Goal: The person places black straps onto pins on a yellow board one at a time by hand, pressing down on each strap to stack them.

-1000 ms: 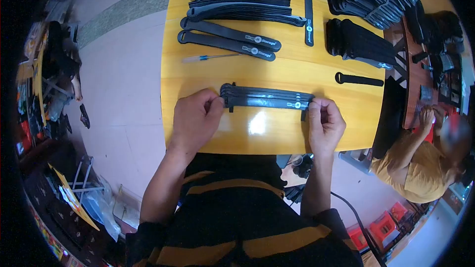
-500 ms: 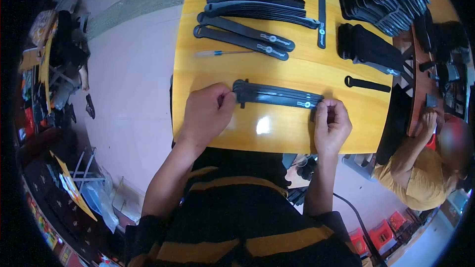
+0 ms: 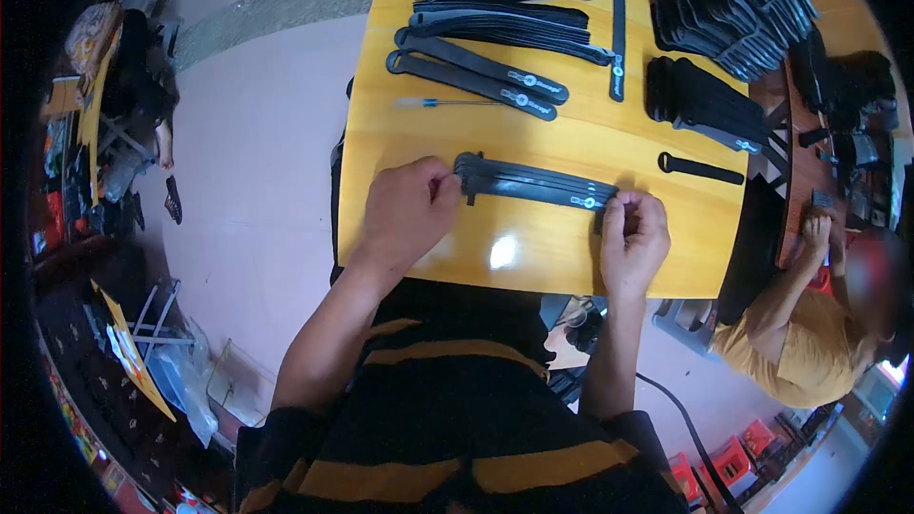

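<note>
Here, left hand point(image 3: 405, 209) & right hand point(image 3: 633, 238) each pinch an end of strap bundle point(image 3: 535, 185) on table point(image 3: 533, 252).

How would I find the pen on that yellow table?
Start at the yellow table and find the bundle of black straps gripped by the left hand and right hand. Look just beyond its left end: the pen lies alone there, thin, clear and blue-tipped, unlike the wide black straps around it.
</note>
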The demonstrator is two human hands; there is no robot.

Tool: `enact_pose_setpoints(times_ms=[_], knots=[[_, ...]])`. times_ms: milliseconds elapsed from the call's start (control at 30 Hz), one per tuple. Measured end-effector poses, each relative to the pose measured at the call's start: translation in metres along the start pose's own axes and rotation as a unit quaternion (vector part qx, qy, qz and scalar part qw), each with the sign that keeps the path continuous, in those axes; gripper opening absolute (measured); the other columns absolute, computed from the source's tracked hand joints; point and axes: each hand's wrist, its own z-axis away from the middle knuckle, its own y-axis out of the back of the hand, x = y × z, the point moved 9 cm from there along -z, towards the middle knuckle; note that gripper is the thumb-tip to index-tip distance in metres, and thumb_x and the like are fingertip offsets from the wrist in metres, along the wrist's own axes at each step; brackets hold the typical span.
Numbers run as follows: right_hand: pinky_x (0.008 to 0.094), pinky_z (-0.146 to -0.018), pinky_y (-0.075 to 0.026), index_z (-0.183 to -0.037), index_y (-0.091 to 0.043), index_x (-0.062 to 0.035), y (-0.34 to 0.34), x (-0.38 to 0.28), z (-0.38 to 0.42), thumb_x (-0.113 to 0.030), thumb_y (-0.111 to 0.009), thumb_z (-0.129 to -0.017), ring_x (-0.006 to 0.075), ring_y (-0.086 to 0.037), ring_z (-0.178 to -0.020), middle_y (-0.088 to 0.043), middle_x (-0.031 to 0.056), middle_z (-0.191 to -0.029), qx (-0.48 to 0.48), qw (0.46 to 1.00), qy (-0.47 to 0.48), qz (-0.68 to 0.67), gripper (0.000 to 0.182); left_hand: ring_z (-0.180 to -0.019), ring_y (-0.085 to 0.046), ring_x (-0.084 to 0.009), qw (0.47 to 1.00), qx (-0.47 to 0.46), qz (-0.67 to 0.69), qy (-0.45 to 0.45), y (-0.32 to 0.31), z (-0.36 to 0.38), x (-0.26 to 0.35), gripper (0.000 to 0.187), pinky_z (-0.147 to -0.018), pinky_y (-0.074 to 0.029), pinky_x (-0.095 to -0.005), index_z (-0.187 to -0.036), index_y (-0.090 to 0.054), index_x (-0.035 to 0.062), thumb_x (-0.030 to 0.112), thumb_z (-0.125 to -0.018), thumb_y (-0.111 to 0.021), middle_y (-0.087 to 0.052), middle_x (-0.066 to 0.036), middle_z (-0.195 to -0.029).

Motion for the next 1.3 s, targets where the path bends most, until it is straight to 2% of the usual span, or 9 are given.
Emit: enact_pose_setpoints(times_ms=[300, 400, 500, 600, 667, 733, 800, 933, 1300], knots=[[0.0384, -0.069, -0.054, -0.093, -0.067, -0.0013, 0.001, -0.002, 0.001, -0.004, -0.071, -0.090, 0.0299, -0.066, -0.074, -0.063, 0.0154, -0.085, 0.003, 1.000, 0.004, 0.014, 0.005, -0.057, -0.063, -0.0278, 1.000, 0.029, -0.009, -0.007, 0.002, 0.003, 0.003, 0.021, -0.058, -0.049, -0.0408, -0.084, -0.070, 0.0002, 0.019, -0.093, -0.068, -0.066, -0.016, -0.067], [0.0394, -0.069, -0.054, -0.093, -0.067, -0.0019, 0.002, -0.003, 0.001, -0.005, -0.070, -0.090, 0.0318, -0.066, -0.074, -0.063, 0.0160, -0.085, 0.006, 1.000, 0.007, 0.015, 0.005, -0.071, -0.070, -0.0361, 0.999, 0.000, -0.029, 0.022, 0.003, 0.006, 0.007, 0.016, -0.067, -0.054, -0.0432, -0.089, -0.069, -0.0009, 0.014, -0.094, -0.069, -0.070, -0.019, -0.076], [0.0401, -0.068, -0.054, -0.093, -0.066, -0.0025, 0.003, -0.007, 0.002, -0.006, -0.070, -0.090, 0.0318, -0.066, -0.073, -0.063, 0.0157, -0.085, 0.013, 0.999, 0.023, 0.029, 0.005, -0.069, -0.070, -0.0362, 1.000, -0.001, -0.008, 0.021, 0.004, 0.013, 0.010, 0.017, -0.066, -0.054, -0.0444, -0.104, -0.067, -0.0004, 0.014, -0.095, -0.067, -0.069, -0.018, -0.074], [0.0411, -0.068, -0.054, -0.093, -0.066, -0.0029, 0.004, -0.008, 0.001, -0.007, -0.070, -0.091, 0.0318, -0.066, -0.073, -0.063, 0.0155, -0.084, 0.011, 0.999, 0.023, 0.031, 0.006, -0.081, -0.072, -0.0361, 0.999, 0.012, -0.042, 0.011, 0.000, 0.033, 0.018, 0.033, -0.074, -0.056, -0.0443, -0.125, -0.062, 0.0019, 0.015, -0.095, -0.068, -0.072, -0.018, -0.087], [0.0417, -0.068, -0.054, -0.093, -0.066, -0.0031, 0.003, -0.008, 0.002, -0.007, -0.070, -0.091, 0.0321, -0.066, -0.074, -0.063, 0.0156, -0.084, 0.007, 0.999, 0.023, 0.023, 0.006, -0.117, -0.066, -0.0348, 0.959, 0.095, -0.145, -0.226, -0.009, 0.053, 0.057, 0.058, -0.101, -0.052, -0.0475, -0.144, -0.052, 0.0044, 0.018, -0.091, -0.072, -0.067, -0.022, -0.128], [0.0434, -0.069, -0.054, -0.093, -0.067, -0.0033, 0.004, -0.012, 0.001, -0.008, -0.071, -0.090, 0.0338, -0.066, -0.075, -0.063, 0.0165, -0.084, 0.021, 0.998, 0.054, 0.035, 0.007, -0.147, -0.040, -0.0392, 0.946, 0.017, -0.178, -0.271, -0.040, 0.068, 0.082, 0.077, -0.121, -0.032, -0.0539, -0.154, -0.042, 0.0024, 0.026, -0.089, -0.074, -0.043, -0.023, -0.158], [0.0439, -0.070, -0.054, -0.094, -0.067, -0.0034, 0.003, -0.011, 0.001, -0.008, -0.071, -0.090, 0.0347, -0.066, -0.076, -0.063, 0.0168, -0.084, 0.018, 0.997, 0.055, 0.040, 0.007, -0.155, -0.026, -0.0391, 0.940, -0.051, -0.172, -0.291, -0.073, 0.072, 0.097, 0.085, -0.125, -0.022, -0.0579, -0.158, -0.036, 0.0020, 0.039, -0.091, -0.072, -0.031, -0.022, -0.166], [0.0449, -0.073, -0.053, -0.096, -0.069, -0.0034, 0.002, -0.007, 0.003, -0.007, -0.071, -0.091, 0.0364, -0.066, -0.079, -0.065, 0.0169, -0.085, 0.020, 0.997, 0.068, 0.043, 0.007, -0.159, -0.020, -0.0362, 0.932, -0.075, -0.183, -0.304, -0.112, 0.064, 0.095, 0.092, -0.126, -0.018, -0.0566, -0.158, -0.034, -0.0016, 0.056, -0.094, -0.065, -0.026, -0.021, -0.169], [0.0446, -0.073, -0.053, -0.096, -0.069, -0.0029, 0.004, -0.010, 0.005, -0.005, -0.071, -0.091, 0.0381, -0.066, -0.082, -0.065, 0.0187, -0.085, 0.019, 0.997, 0.063, 0.047, 0.005, -0.160, -0.017, -0.0358, 0.937, -0.071, -0.254, -0.229, -0.028, 0.046, 0.000, 0.096, -0.128, -0.015, -0.0572, -0.161, -0.028, 0.0019, 0.053, -0.090, -0.068, -0.022, -0.018, -0.171]])
